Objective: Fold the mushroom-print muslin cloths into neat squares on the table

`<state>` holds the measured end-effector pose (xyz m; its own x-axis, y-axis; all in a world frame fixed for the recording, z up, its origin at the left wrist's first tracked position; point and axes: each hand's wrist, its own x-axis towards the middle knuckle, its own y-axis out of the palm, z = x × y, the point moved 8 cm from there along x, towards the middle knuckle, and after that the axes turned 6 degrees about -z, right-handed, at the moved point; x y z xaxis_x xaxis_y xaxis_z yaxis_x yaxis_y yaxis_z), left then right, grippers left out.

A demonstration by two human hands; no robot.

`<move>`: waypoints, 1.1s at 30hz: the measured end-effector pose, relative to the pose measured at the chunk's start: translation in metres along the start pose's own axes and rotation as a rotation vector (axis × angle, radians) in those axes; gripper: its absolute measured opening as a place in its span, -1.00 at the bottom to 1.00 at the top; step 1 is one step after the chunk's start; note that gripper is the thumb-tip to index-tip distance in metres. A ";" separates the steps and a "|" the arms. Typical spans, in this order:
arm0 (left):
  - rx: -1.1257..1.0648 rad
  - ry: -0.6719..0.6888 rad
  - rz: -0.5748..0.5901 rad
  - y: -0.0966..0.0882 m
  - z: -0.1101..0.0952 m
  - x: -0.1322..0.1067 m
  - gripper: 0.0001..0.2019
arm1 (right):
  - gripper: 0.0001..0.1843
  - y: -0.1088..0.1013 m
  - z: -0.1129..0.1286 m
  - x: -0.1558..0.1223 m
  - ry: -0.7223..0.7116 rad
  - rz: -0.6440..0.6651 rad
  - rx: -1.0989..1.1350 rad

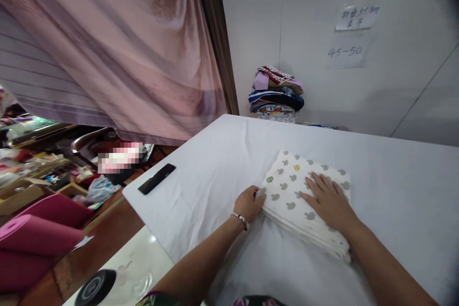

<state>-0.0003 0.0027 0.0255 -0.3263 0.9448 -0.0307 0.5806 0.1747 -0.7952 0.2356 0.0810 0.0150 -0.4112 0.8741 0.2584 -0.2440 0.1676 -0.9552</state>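
A folded white cloth (287,177) with grey, yellow and green motifs lies on the white table (394,201). My right hand (328,198) rests flat on top of it, fingers stretched out. At the cloth's left edge, my left hand (249,203), with a bracelet at the wrist, has its fingers curled and pinched on the folded layers.
A black phone (157,178) lies near the table's left corner. A pile of folded clothes (276,95) stands at the far edge against the wall. A pink curtain (125,57) hangs at left above cluttered goods and pink rolls (36,239).
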 end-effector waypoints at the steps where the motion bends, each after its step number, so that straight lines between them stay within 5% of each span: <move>1: 0.009 -0.004 0.003 0.000 0.002 0.002 -0.74 | -0.30 0.000 0.000 0.000 0.000 -0.001 -0.002; 7: 0.056 -0.011 0.099 -0.001 0.006 0.022 -0.63 | -0.30 0.002 0.000 0.001 -0.008 -0.029 -0.006; 12: 0.116 0.319 -0.083 -0.007 -0.050 0.039 -0.41 | -0.32 0.004 -0.001 0.001 -0.007 -0.047 -0.004; 15: 0.182 0.444 -0.010 0.017 -0.071 0.040 -0.34 | -0.32 0.004 -0.001 0.002 -0.013 -0.052 -0.012; 20: 0.207 0.412 0.144 0.048 -0.060 0.040 -0.27 | -0.32 0.003 -0.001 0.003 -0.010 -0.047 0.000; 28: 0.224 0.408 0.121 0.047 -0.059 0.040 -0.28 | -0.32 -0.001 0.000 0.004 0.030 0.048 0.023; 33: 0.227 0.411 0.101 0.047 -0.061 0.039 -0.31 | -0.32 -0.020 -0.004 0.036 0.115 0.054 0.088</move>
<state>0.0598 0.0645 0.0239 0.0722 0.9932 0.0910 0.4017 0.0546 -0.9142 0.2291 0.1111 0.0430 -0.3237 0.9281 0.1841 -0.3024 0.0830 -0.9496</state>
